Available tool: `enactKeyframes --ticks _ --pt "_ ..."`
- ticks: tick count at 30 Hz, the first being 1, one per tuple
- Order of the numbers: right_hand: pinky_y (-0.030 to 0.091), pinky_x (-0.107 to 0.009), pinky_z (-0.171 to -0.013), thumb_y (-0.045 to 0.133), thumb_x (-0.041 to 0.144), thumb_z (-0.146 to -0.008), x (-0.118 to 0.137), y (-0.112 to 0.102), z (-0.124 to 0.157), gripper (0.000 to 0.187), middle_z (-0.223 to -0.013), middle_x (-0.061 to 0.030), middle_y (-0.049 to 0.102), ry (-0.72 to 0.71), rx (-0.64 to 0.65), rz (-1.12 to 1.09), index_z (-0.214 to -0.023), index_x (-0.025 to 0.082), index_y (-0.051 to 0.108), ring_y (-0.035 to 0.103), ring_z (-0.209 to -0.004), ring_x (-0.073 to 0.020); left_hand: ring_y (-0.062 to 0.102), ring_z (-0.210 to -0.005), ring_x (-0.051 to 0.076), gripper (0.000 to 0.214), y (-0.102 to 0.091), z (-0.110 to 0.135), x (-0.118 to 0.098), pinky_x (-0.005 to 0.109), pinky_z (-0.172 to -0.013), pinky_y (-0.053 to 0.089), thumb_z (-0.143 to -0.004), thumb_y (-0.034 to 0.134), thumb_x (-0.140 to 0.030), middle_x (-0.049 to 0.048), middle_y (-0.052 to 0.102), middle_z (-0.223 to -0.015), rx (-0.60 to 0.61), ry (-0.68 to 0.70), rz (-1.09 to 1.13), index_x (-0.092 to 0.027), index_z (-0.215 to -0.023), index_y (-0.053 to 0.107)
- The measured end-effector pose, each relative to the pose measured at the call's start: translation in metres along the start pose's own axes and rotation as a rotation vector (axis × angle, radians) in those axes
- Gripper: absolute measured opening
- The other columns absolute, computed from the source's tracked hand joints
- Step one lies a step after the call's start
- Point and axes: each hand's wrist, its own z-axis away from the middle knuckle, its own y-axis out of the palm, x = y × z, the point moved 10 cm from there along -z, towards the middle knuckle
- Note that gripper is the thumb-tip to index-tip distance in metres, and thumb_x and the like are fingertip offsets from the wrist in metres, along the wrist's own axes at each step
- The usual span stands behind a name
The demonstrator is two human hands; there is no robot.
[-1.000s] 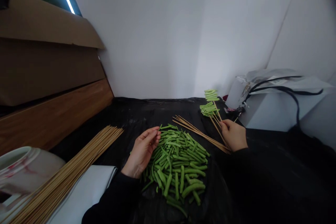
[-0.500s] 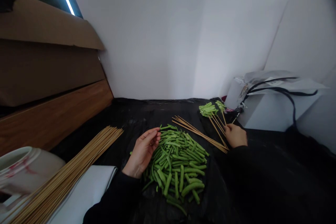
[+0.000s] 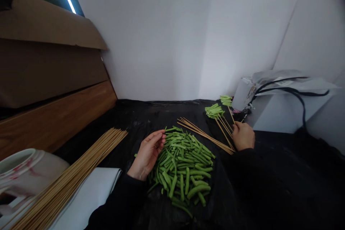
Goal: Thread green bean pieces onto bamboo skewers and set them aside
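My left hand (image 3: pixel 147 154) is at the upper left edge of a pile of cut green beans (image 3: pixel 185 165), its thumb and fingers pinched at the tip of one green bean (image 3: pixel 172 129). On the right, my right hand (image 3: pixel 243 136) grips a thin bamboo skewer (image 3: pixel 231 115). A row of bean pieces (image 3: pixel 225 100) is threaded across the far end of that skewer. Just left of it lie finished bean skewers (image 3: pixel 214 110), their bare sticks pointing towards me. Several loose bamboo skewers (image 3: pixel 205 134) rest between the pile and my right hand.
A thick bundle of skewers (image 3: pixel 81 169) lies at left on a white folded sheet (image 3: pixel 88 197), beside a whitish tub (image 3: pixel 32 169). Cardboard (image 3: pixel 48 68) stands behind. A white bag with black handles (image 3: pixel 280 97) sits at right. Black plastic (image 3: pixel 159 109) covers the surface.
My right hand has turned the skewer, and its row of beans has swung up and away, now lying level behind the other skewers. My left hand stays at the pile's edge.
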Motion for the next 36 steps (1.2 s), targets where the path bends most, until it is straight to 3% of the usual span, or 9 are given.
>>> enactKeyframes --ticks 7,16,23,27,30,32,36 --pt "0.039 -0.028 -0.071 0.046 0.025 -0.090 0.006 0.012 0.007 0.029 -0.092 -0.0097 0.064 0.026 0.106 0.027 -0.104 0.017 0.070 0.057 -0.083 -0.0192 0.061 -0.064 0.007 0.018 0.000 0.000 0.001 0.013 -0.056 0.049 -0.074 0.074 -0.014 0.0030 0.067 -0.075 -0.006 -0.008 -0.005 -0.011 -0.091 0.073" --pt "0.041 -0.031 -0.068 0.044 0.030 -0.091 0.012 0.007 0.011 0.031 -0.096 -0.0114 0.063 0.039 0.165 0.081 -0.106 0.018 0.069 0.060 -0.084 -0.0212 0.060 -0.064 0.006 0.021 -0.001 -0.001 0.001 0.013 -0.058 0.048 -0.070 0.078 -0.016 0.0018 0.068 -0.074 0.001 -0.005 -0.006 -0.012 -0.091 0.074" --pt "0.041 -0.032 -0.067 0.043 0.027 -0.090 0.021 -0.002 0.014 0.029 -0.095 -0.0124 0.064 0.002 0.138 0.133 -0.104 0.018 0.068 0.060 -0.085 -0.0228 0.059 -0.064 0.006 0.029 0.001 0.003 -0.002 0.013 -0.060 0.047 -0.063 0.084 -0.025 0.0019 0.069 -0.074 -0.013 0.031 -0.118 -0.012 -0.087 0.075" --pt "0.041 -0.034 -0.071 0.046 0.025 -0.089 0.035 -0.014 0.012 0.029 -0.097 -0.0145 0.063 -0.074 0.099 0.156 -0.106 0.015 0.066 0.058 -0.091 -0.0259 0.060 -0.066 0.007 0.029 0.003 0.003 -0.002 0.015 -0.062 0.045 -0.063 0.084 -0.029 0.0019 0.070 -0.076 0.009 0.066 -0.214 -0.014 -0.087 0.075" --pt "0.041 -0.033 -0.077 0.044 0.026 -0.091 0.062 -0.021 0.016 0.028 -0.099 -0.0128 0.063 -0.219 0.081 0.076 -0.106 0.015 0.065 0.057 -0.094 -0.0243 0.060 -0.067 0.007 0.027 0.006 0.003 -0.002 0.017 -0.064 0.045 -0.064 0.083 -0.030 0.0019 0.070 -0.075 0.040 0.095 -0.269 -0.015 -0.084 0.075" --pt "0.040 -0.030 -0.079 0.044 0.027 -0.092 0.087 -0.016 0.026 0.026 -0.098 -0.0096 0.065 -0.356 0.146 -0.004 -0.100 0.017 0.067 0.057 -0.093 -0.0211 0.059 -0.066 0.008 0.026 0.007 0.003 -0.001 0.018 -0.063 0.044 -0.065 0.083 -0.031 0.0021 0.070 -0.074 0.055 0.099 -0.289 -0.015 -0.083 0.075" --pt "0.038 -0.026 -0.076 0.052 0.029 -0.090 0.118 0.001 0.050 0.018 -0.086 -0.0037 0.065 -0.496 0.258 -0.007 -0.089 0.022 0.069 0.057 -0.088 -0.0171 0.059 -0.065 0.009 0.027 0.008 0.002 -0.001 0.019 -0.061 0.043 -0.064 0.083 -0.032 0.0027 0.070 -0.074 0.058 0.104 -0.314 -0.014 -0.083 0.074"
